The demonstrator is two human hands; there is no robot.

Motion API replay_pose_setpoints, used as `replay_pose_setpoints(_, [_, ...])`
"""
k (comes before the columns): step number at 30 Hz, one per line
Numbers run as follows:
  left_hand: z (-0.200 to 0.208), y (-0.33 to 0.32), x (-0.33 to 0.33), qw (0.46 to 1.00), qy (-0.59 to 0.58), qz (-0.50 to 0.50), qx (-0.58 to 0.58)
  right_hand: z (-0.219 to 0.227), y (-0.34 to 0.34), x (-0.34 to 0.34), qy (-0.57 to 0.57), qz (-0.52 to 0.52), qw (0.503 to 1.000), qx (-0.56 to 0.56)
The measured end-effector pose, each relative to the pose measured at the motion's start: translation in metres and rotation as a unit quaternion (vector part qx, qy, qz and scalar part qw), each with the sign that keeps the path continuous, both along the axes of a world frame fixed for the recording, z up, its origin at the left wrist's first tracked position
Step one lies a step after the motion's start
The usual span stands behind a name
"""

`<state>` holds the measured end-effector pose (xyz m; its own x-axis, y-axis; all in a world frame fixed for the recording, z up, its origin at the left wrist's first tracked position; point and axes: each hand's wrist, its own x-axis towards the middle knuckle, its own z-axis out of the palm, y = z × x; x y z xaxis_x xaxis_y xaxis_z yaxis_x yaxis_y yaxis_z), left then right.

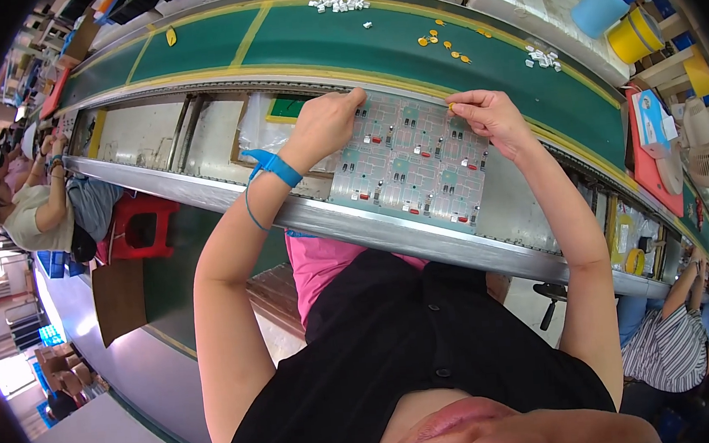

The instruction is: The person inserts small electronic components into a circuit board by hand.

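A green circuit board [416, 160] with pale traces and small black, white and red parts lies across the metal rails in front of me. At its far right corner, my right hand [495, 120] pinches a small yellow disc-shaped component [450, 107] between thumb and fingertips. By the far left corner of the board is my left hand [329, 125], its fingers curled closed; what they hold, if anything, is hidden. A blue wrist strap [277, 168] with a cord is around my left wrist.
Beyond the rails runs a green belt [200, 52] with yellow tape lines. Piles of white connectors [339, 4] and loose yellow disc components [455, 54] lie on it. A blue bottle [604, 4] and yellow tape roll [635, 36] stand far right. People sit left and right.
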<state>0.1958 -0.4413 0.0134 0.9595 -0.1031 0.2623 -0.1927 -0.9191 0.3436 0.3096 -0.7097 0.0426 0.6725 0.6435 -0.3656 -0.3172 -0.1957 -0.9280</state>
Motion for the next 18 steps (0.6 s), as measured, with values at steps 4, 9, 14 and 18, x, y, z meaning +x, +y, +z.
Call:
replay_pose_setpoints(4, [0.001,0.001,0.001,0.998,0.036,0.022,-0.036,0.003,0.012,-0.007,-0.128,0.030,0.988,-0.085])
replay_pose_setpoints(9, [0.007,0.022,0.000,0.912,0.142,0.065,-0.380,-0.012,0.027,-0.008,-0.505,0.148,0.842,-0.115])
replay_pose_setpoints(14, [0.017,0.031,-0.013,0.658,0.178,0.076,-0.728,-0.013,0.044,-0.005,-0.516,0.188,0.829,-0.104])
replay_pose_setpoints(18, [0.017,0.032,-0.018,0.622,0.191,0.093,-0.753,-0.019,0.057,-0.001,-0.543,0.210,0.807,-0.096])
